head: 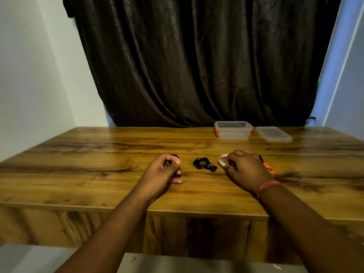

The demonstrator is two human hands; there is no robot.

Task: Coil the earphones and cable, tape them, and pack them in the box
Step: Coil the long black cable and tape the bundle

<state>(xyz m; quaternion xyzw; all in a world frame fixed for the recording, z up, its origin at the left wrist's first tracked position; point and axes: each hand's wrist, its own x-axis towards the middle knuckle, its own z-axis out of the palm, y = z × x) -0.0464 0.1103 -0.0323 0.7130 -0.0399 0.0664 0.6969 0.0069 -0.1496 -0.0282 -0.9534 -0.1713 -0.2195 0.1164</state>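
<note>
Black earphones [203, 164] on streaked brown woodgrain table [98, 154], orange-handled scissors [267, 165], dark brown curtain [197, 62].

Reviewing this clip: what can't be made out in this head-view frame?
- Cable in the left hand: mostly hidden by curled fingers; whether taped, unclear.
- Tape roll: partly hidden by the right hand.
- Scissors: blades hidden behind that hand.
- Box: contents too small and hazy to tell.
- Coiled earphones: too small to see tape.

Dim, warm room; cool blue light spills past the curtain [197, 62] at right. Soft sheen on the table [98, 150]. Edges bow outward, slightly soft.
</note>
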